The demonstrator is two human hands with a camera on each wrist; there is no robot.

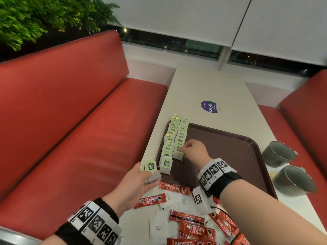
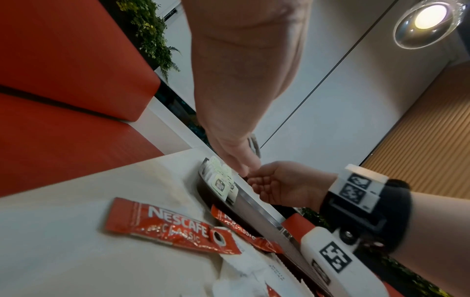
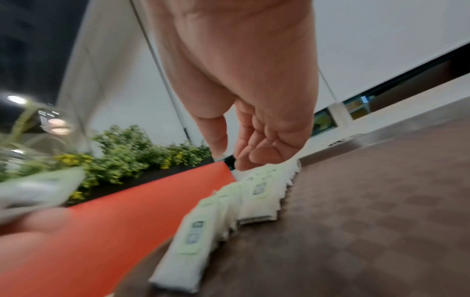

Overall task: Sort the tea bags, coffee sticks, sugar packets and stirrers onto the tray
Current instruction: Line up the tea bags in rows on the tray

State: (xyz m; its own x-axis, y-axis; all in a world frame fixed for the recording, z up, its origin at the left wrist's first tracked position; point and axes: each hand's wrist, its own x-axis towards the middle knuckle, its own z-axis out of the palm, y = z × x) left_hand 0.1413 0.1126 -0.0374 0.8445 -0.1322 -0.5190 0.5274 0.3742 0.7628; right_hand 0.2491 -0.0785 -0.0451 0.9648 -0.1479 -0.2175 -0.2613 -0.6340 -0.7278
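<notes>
Soft, even indoor light falls on my table (image 1: 208, 89); the window (image 1: 169, 43) behind is dark. A round ceiling lamp (image 2: 429, 18) glares above my left wrist. My right-wrist view is blurred, tea bags (image 3: 257, 199) smeared. Edges bend strongly.

Head view: we look forward and down from above onto counter (image 1: 208, 89), tray (image 1: 230, 147) mid-frame, red benches either side. Left wrist view: we sit low near counter surface, facing along left hand (image 2: 244, 120) up toward ceiling. Right wrist view: we hover close over tray, facing along right hand (image 3: 254, 100). All three share tea bag rows (image 1: 174, 138) at tray's left edge.
</notes>
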